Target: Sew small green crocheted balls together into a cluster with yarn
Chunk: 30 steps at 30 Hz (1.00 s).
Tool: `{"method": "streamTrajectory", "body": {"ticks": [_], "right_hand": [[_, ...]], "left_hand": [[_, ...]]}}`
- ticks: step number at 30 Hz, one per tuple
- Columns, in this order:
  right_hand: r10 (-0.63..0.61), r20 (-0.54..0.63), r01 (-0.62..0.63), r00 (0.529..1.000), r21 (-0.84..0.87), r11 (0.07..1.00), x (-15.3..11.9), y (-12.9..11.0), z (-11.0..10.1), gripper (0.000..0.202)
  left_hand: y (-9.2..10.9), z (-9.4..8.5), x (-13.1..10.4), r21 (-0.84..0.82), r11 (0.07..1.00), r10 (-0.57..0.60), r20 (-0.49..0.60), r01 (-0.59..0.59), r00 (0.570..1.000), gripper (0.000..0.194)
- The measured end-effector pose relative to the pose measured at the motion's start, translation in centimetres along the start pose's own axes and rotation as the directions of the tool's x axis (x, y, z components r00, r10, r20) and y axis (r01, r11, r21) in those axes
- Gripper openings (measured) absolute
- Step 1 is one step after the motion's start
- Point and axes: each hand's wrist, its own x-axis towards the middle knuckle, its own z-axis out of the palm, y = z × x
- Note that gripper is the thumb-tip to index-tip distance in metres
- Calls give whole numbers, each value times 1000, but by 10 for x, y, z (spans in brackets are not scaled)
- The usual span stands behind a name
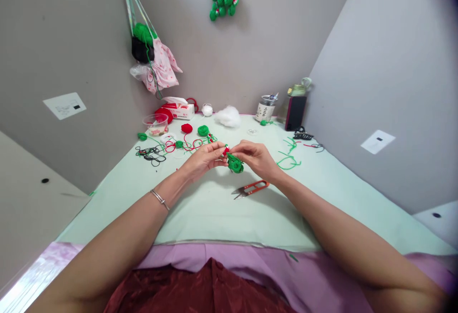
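A small crocheted piece (235,163) in green, with a red and white part at its upper left, is held above the middle of the table. My left hand (209,157) pinches its red and white end between thumb and fingers. From the other side my right hand (255,156) has its thumb and fingertips closed on the green part near the top. The fingertips of both hands nearly meet, and they hide some of the piece. Orange thread snips (255,188) lie on the table just below my right hand, blades pointing left.
Red yarn (186,128), green yarn (203,130) and tangled black cord (152,154) lie left of the hands. White stuffing (228,117), a pen tin (265,109) and a dark phone (296,113) stand or lie behind. Green yarn scraps (289,161) are at the right.
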Motion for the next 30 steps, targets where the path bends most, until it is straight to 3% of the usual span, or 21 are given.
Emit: {"method": "streamTrajectory", "body": {"ticks": [9,13,17,21,25,30], "right_hand": [[22,-28,-22,999,7,1000,1,-1,-2,20],[99,-3,-99,995,36,994,1,-1,1,18],[66,-28,-65,997,27,998,-1,-3,6,14],[-44,-17,39,999,-232,972,-5,-6,7,12],[-194,62,195,979,-561,805,-7,-5,6,17],[-297,97,286,950,-656,699,-9,-7,10,24]], "left_hand": [[7,2,-3,-95,994,-66,-36,63,997,20],[6,3,-3,-50,997,-60,-64,57,996,22],[2,3,-1,9,997,-69,-102,70,992,24],[0,2,0,18,997,-74,-161,78,984,24],[-5,5,-1,52,994,-86,-179,96,980,24],[-9,11,-1,99,992,-60,-176,79,983,21]]}}
